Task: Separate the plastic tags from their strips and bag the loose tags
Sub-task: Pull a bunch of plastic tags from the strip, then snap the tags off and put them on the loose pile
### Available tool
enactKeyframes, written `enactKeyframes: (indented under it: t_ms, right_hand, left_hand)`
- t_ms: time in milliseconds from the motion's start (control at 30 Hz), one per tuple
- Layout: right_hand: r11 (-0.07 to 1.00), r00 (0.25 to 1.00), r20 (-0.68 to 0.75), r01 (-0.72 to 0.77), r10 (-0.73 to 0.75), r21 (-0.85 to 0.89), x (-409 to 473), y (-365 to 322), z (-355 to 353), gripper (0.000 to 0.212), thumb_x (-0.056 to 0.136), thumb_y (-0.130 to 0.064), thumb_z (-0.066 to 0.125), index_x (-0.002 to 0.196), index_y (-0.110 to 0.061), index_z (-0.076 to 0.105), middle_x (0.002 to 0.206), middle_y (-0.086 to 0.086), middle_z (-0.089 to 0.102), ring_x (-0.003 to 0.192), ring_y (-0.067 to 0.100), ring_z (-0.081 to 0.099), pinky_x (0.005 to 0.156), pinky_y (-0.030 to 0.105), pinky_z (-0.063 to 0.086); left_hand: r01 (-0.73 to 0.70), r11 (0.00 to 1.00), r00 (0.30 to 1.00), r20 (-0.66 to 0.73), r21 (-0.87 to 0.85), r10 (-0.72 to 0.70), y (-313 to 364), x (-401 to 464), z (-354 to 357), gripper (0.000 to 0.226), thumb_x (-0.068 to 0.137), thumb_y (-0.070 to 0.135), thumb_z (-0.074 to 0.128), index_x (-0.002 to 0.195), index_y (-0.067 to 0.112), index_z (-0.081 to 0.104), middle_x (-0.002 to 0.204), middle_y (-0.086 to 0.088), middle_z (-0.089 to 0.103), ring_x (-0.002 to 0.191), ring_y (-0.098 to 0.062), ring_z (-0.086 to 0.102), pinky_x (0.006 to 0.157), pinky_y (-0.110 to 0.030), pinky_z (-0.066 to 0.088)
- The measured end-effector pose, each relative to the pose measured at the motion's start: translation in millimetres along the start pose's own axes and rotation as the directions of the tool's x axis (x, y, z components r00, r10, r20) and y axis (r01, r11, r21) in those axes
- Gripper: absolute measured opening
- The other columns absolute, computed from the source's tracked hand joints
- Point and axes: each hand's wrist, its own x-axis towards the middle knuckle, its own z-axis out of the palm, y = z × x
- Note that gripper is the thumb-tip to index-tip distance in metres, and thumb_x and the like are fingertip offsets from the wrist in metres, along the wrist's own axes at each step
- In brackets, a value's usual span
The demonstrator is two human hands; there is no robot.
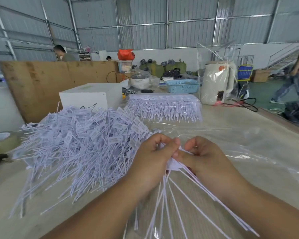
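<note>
A big heap of loose white plastic tags (79, 144) covers the table's left half. Further back lies a stack of unseparated tag strips (164, 107), their thin tails pointing toward me. In front of me, my left hand (154, 156) and my right hand (204, 156) together grip a small bundle of tags (173, 164) by their flat heads. The bundle's long tails fan out downward between my forearms. A clear plastic bag (248, 152) lies flat on the table under and to the right of my hands.
A white box (91, 97) stands behind the heap, with a brown board (41, 83) at the left. A blue basket (183, 86), a white kettle (217, 83) and an upright clear bag stand at the back. A tape roll (2, 142) lies at the left edge. A person walks at the far right.
</note>
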Motion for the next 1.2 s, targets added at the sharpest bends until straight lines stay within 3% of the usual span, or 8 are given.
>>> enactKeyframes:
  t_ms: [167,233,467,567,700,933,1067,1200]
  right_hand:
    - [0.824,0.952,0.183,-0.305,0.246,0.478,-5.0,-12.5,13.4,0.033,0.078,-0.017,0.077,0.091,-0.013,0.047,0.068,0.012,0.065,0.053,0.021,0.064,0.054,0.041,0.057]
    - [0.835,0.931,0.283,-0.34,0.232,0.432,-7.2,-17.7,9.0,0.062,0.062,-0.017,0.087,0.107,-0.015,0.046,0.081,0.015,0.072,0.066,0.029,0.071,0.064,0.056,0.058]
    - [0.927,0.865,0.428,-0.349,0.263,0.137,-7.1,-31.9,-39.8,0.071,0.049,0.008,0.072,0.116,-0.006,0.053,0.076,0.016,0.066,0.054,0.022,0.06,0.042,0.027,0.044]
    - [0.911,0.773,0.526,-0.413,0.355,-0.007,-1.5,-29.7,-57.0,0.067,0.048,0.012,0.067,0.112,-0.003,0.056,0.071,0.018,0.063,0.046,0.022,0.055,0.036,0.023,0.041]
    - [0.858,0.674,0.539,-0.457,0.505,-0.234,1.0,-20.3,-54.5,0.069,0.05,0.008,0.07,0.115,-0.014,0.058,0.075,0.014,0.069,0.049,0.024,0.058,0.039,0.023,0.044]
    - [0.887,0.867,0.19,-0.45,0.461,-0.099,33.3,5.4,-11.4,0.063,0.064,0.015,0.064,0.115,-0.008,0.036,0.106,0.035,0.062,0.078,0.041,0.067,0.066,0.046,0.052]
    - [0.932,0.936,0.085,-0.349,0.342,0.101,70.2,-1.9,8.6,0.055,0.068,0.013,0.066,0.116,0.004,0.042,0.1,0.027,0.062,0.083,0.035,0.065,0.069,0.048,0.051]
    - [0.881,0.961,0.099,-0.192,0.258,-0.432,74.4,4.9,14.0,0.015,0.079,-0.004,0.062,0.093,-0.006,0.068,0.09,0.014,0.067,0.084,0.028,0.063,0.068,0.031,0.048]
  left_hand:
    - [-0.034,0.999,0.99,-0.133,0.037,0.039,-3.6,7.4,11.2,0.017,0.092,0.023,0.063,0.075,0.02,0.062,0.065,0.002,0.062,0.054,-0.011,0.058,0.045,-0.024,0.045]
    - [-0.072,0.995,0.994,-0.082,0.071,0.078,-8.2,10.3,13.0,0.017,0.097,0.025,0.055,0.081,0.027,0.06,0.066,0.009,0.062,0.058,-0.007,0.058,0.051,-0.023,0.046]
    - [-0.183,0.896,0.961,0.265,0.405,0.076,14.6,34.5,-16.3,0.035,0.086,0.065,0.032,0.12,0.064,0.041,0.098,0.024,0.062,0.065,0.014,0.057,0.06,-0.018,0.04]
    - [-0.384,0.543,0.923,0.326,0.747,0.204,24.8,53.5,-23.9,0.041,0.082,0.054,0.051,0.121,0.042,0.052,0.103,0.015,0.06,0.08,0.004,0.057,0.068,-0.025,0.044]
    - [-0.412,-0.136,0.911,0.406,0.901,-0.07,9.5,65.1,-4.2,0.033,0.083,0.033,0.061,0.111,0.017,0.063,0.106,-0.002,0.048,0.111,-0.025,0.041,0.1,-0.041,0.033]
    - [-0.396,0.371,0.867,0.208,0.84,0.454,16.7,64.7,-12.6,0.022,0.092,0.022,0.052,0.071,0.016,0.053,0.069,-0.003,0.057,0.07,-0.026,0.054,0.067,-0.038,0.046]
    - [-0.434,0.402,0.84,0.202,0.806,0.503,21.9,50.4,-16.7,0.02,0.098,0.026,0.044,0.078,0.023,0.047,0.071,0.004,0.049,0.069,-0.02,0.049,0.06,-0.036,0.042]
    - [-0.417,0.386,0.869,0.236,0.823,0.436,13.7,41.8,-23.5,0.025,0.1,0.033,0.037,0.091,0.019,0.055,0.083,0.002,0.057,0.079,-0.019,0.054,0.068,-0.037,0.047]
